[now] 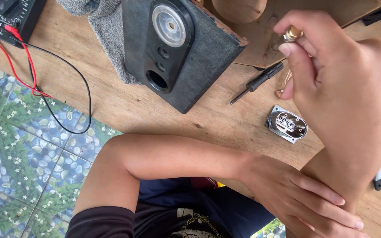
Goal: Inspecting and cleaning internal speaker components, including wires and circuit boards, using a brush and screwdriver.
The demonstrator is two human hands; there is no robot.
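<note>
A small brass-coloured cap (293,33) is pinched between the fingertips of the right hand (340,83), raised above and to the right of the speaker box (177,48). The cap is judged light, hard and smooth, easily dropped, and best gripped at its round sides. It looks short, cylindrical and shiny; what hangs under it is hidden by the fingers. The left hand (305,198) holds nothing and is laid flat on the right forearm, below the box. Right of the box lie a screwdriver (257,82) and a chrome plate (287,124).
</note>
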